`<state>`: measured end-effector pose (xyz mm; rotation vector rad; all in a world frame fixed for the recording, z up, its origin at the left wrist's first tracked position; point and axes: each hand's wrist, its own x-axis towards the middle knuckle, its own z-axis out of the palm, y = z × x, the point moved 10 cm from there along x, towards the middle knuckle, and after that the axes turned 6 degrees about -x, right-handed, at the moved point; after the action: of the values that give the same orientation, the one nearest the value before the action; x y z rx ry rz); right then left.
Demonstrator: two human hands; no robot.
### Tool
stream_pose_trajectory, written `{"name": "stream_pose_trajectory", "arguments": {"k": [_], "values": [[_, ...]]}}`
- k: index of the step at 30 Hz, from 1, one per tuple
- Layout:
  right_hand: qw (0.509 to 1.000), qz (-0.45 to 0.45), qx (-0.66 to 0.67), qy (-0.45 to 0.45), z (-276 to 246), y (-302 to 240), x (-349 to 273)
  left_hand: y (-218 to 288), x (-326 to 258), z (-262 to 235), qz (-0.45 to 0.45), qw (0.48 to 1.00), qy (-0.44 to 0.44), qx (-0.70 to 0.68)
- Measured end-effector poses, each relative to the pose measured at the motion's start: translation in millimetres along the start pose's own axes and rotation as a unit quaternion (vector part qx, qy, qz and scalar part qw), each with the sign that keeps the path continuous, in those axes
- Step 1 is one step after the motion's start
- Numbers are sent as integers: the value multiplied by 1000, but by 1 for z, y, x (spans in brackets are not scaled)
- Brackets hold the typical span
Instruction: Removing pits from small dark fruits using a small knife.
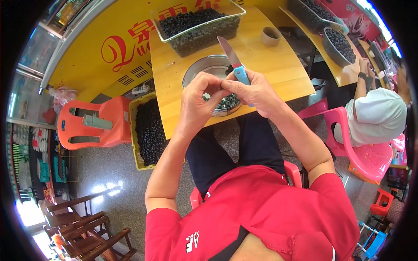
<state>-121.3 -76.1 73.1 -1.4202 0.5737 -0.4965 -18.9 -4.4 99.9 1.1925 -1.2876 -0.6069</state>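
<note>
Right hand (pixel 257 90) holds knife (pixel 239 69), long axis slanting, tip forward-left | left hand (pixel 199 96) pinches small dark piece (pixel 224 84) | beyond left hand: red-lettered yellow panel (pixel 93 56)

Knife, 1 o'clock: light blue handle (pixel 241 74), silver-grey blade (pixel 229 51). Bowl (pixel 190 73), 12 o'clock: silver; pieces inside (pixel 229 102) dark mixed with pale green. Heap in clear tub (pixel 193 24), 12: near-black. Table (pixel 283 71), 1: honey-yellow, wood grain. Crate (pixel 132 124), 9: yellow, blackish contents (pixel 149 132). Chair (pixel 114 114), 9: orange-red. Plastic chair (pixel 372 158), 3: pink. Panel (pixel 82 52), 10: yellow, red lettering. Shirt (pixel 270 209), 5: red, white logo, black inset. Trousers (pixel 211 150): navy. Floor (pixel 126 185), 8: grey, speckled.
</note>
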Motion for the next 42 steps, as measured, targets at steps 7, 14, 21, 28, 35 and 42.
{"name": "stream_pose_trajectory", "arguments": {"k": [7, 14, 21, 28, 35, 42], "values": [[989, 34, 130, -60, 9, 3, -3, -13, -10, 1, -79, 968, 63, -231], [988, 51, 139, -48, 10, 8, -1, -19, -18, 2, -90, 974, 72, -197], [984, 49, 162, -62, 9, 18, 3, -21, -22, 2, -91, 972, 87, -197], [987, 50, 138, -62, 11, 17, 5, -27, -24, 2, -113, 968, 95, -201], [984, 60, 152, -68, 9, 19, 6, -24, -22, 2, -95, 976, 88, -175], [972, 79, 205, -84, 9, 24, 6, -32, -22, 6, -107, 940, 105, -307]]}}
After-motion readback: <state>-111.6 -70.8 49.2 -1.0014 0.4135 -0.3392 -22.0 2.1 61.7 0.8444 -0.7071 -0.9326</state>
